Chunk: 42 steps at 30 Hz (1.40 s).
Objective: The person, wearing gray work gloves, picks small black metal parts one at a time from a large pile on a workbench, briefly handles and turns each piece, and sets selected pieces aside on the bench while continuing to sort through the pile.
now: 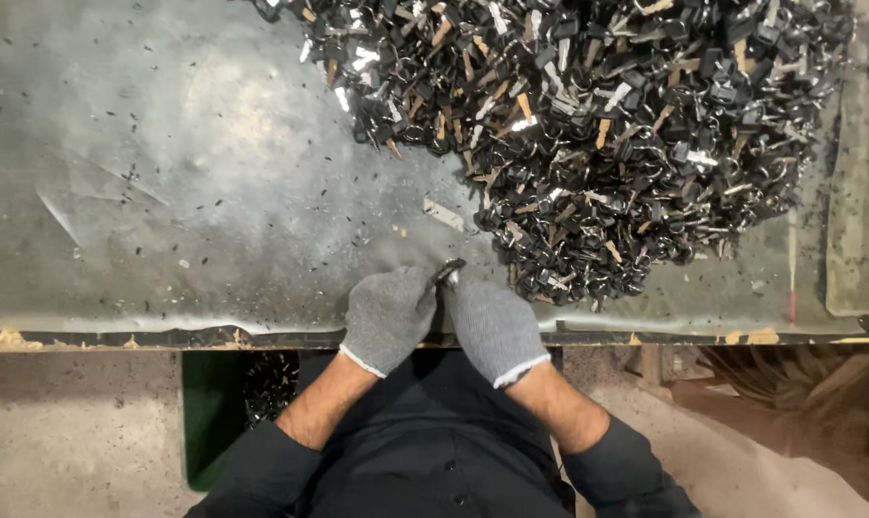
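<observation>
- At the near edge of the table (166, 192), both gloved hands meet, knuckles up, fingers curled in toward each other.
- The left hand (388, 317) and right hand (495, 326) pinch one small dark key-like piece (449, 270) between their fingertips. So both are closed on it, though I can't really tell which hand has the firmer hold.
- That piece pokes up and away from the fingertips, long axis slanting toward the upper right, pointing at the heap. It's touching both hands, maybe a hair closer to the right one.
- The big pile of black and metal pieces (588, 134) sits just beyond and to the right of the hands, its near fringe almost touching the right glove. The right hand is clearly the nearer one to it.
- One loose flat metal strip (444, 215) lies alone on the table, just past the hands, left of the pile's edge.
- Under the table on the left there's a green bin (209, 412) with more dark pieces in it, below the left forearm.
- No packages, labels or signs anywhere that I can see, just a dusty grey sheet with little black flecks all over.
</observation>
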### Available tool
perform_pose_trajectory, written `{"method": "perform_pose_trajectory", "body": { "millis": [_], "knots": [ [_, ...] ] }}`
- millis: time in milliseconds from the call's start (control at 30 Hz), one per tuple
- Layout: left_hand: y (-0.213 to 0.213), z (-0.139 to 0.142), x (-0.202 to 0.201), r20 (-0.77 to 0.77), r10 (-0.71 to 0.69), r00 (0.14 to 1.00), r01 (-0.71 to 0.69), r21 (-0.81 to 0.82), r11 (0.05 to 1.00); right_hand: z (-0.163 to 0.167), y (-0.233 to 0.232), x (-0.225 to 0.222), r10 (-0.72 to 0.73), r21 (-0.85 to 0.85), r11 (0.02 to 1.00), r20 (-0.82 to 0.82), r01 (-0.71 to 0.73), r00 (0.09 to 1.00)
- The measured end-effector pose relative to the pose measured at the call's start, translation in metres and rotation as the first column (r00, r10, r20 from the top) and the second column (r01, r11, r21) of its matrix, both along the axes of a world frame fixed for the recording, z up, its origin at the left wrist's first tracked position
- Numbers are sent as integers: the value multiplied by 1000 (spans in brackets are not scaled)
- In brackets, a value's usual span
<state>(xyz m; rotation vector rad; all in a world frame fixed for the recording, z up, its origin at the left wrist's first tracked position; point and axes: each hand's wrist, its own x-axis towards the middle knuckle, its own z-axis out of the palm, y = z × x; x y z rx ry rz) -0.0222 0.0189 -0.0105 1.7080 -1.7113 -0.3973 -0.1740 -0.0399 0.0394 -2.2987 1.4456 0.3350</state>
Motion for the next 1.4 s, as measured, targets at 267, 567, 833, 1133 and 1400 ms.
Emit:
{"method": "perform_pose_trajectory", "body": {
  "millis": [267, 567, 833, 1133, 1400],
  "knots": [
    [43, 91, 81, 297, -164, 941, -154, 803, 575, -7, 18, -34, -59, 48, 998, 423, 43, 904],
    [35, 66, -17, 219, -304, 927, 290, 91, 953, -85, 59, -71, -336, 276, 900, 933, 337, 131],
    [-26, 39, -35, 135, -220, 966, 175, 285, 943, -73, 58, -78, -317, 252, 875, 944, 412, 95],
    [134, 44, 85, 561, 79, 824, -511, 677, 530, -78, 59, -79, -226, 80, 928, 897, 365, 379],
    [83, 77, 34, 329, 6, 944, -160, 443, 882, -84, 42, -83, -60, -78, 973, 822, 217, 566]
  ]
}}
